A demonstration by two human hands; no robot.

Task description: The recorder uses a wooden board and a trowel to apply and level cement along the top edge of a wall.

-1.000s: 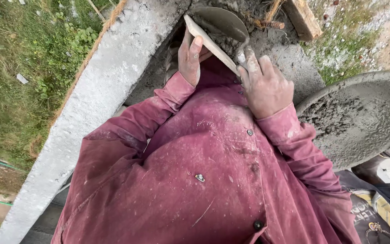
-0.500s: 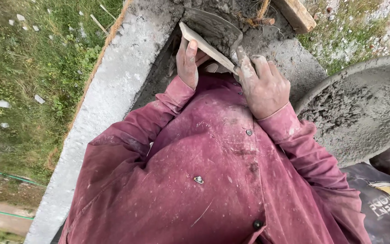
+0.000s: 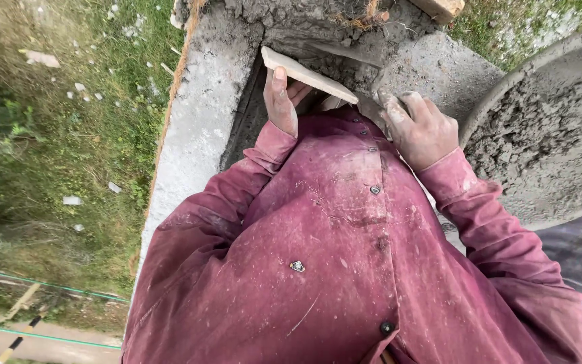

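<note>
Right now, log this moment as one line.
left hand: holds flat tile | right hand: on trowel | pan of mortar to the right

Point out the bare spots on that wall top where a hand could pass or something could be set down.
Bare room: the pale concrete ledge between the grass and the left hand, and the grey patch between the right hand and the mortar pan. Crowded: around the flat tile both hands hold, over rough wet mortar.
</note>
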